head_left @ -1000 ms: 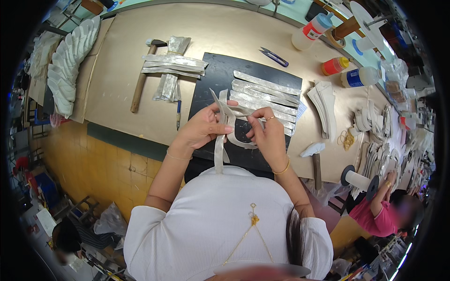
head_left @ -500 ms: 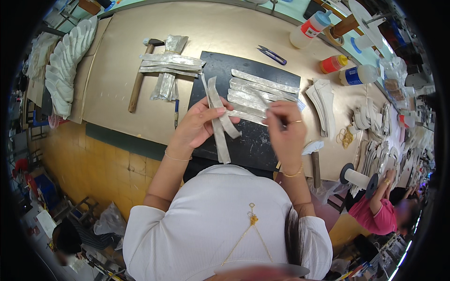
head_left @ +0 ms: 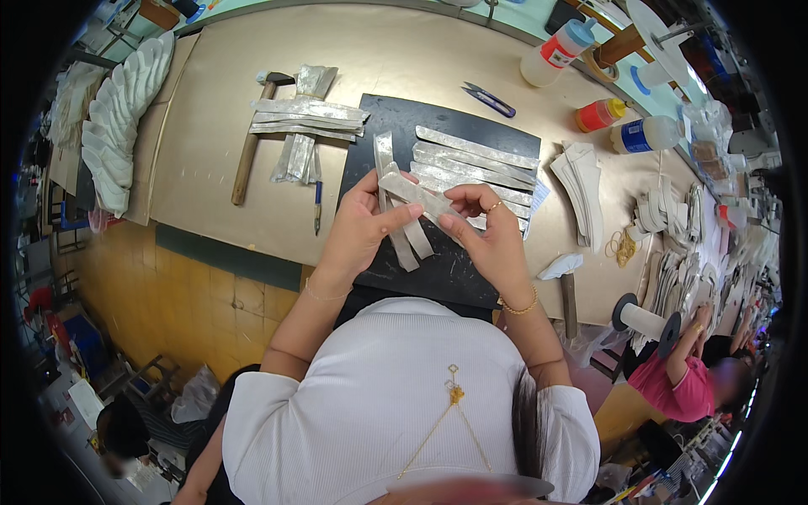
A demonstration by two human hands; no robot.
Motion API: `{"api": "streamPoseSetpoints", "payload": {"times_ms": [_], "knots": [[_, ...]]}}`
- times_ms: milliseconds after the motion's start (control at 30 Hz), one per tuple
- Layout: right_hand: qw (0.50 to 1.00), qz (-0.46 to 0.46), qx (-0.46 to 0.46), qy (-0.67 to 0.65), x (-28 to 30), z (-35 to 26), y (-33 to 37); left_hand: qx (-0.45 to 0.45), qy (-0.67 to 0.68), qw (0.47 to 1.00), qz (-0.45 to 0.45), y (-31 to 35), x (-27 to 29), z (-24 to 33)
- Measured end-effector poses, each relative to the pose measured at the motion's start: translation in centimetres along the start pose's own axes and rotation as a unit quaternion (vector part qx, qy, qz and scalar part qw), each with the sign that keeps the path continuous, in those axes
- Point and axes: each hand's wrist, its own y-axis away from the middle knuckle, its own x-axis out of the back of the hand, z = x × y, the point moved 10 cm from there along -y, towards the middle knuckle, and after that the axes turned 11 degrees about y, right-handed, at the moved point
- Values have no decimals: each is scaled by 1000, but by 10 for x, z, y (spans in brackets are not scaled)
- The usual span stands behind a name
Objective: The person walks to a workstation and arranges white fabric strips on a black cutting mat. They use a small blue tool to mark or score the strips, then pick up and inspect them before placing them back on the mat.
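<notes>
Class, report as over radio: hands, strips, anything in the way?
Left hand pinching pale strips. Right hand, thumb against one of them. More strips laid beyond on black mat. No obstruction seen.

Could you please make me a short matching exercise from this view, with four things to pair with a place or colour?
Things:
1. Black-headed hammer
2. Snips
3. Red bottle
4. Slanting pale strip

Places or colours:
A. Held by the left hand and right hand
B. Topped with a yellow cap
C. Left of the black mat
D. Just beyond the mat's far edge

Right pairs: 1-C, 2-D, 3-B, 4-A
</notes>
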Motion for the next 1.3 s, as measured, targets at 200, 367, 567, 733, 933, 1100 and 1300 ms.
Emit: {"api": "streamPoseSetpoints", "payload": {"times_ms": [200,367,567,733,933,1100,1300], "knots": [[1000,-25,14,-5,30,3,-32,29,54,998,22,4,3,3],[998,-4,5,58,75,8,-90,79,75,993,44,8,12,-2],[983,-125,-43,130,52,44,-135,64,102,991,55,11,18,-6],[938,-67,20,338,43,84,-155,92,120,987,52,13,12,-18],[943,-81,39,321,33,84,-145,120,139,981,60,16,7,-35],[956,-46,23,288,33,79,-132,115,155,980,57,16,3,-39],[959,-2,41,281,32,78,-129,120,156,980,34,15,3,-43]]}}
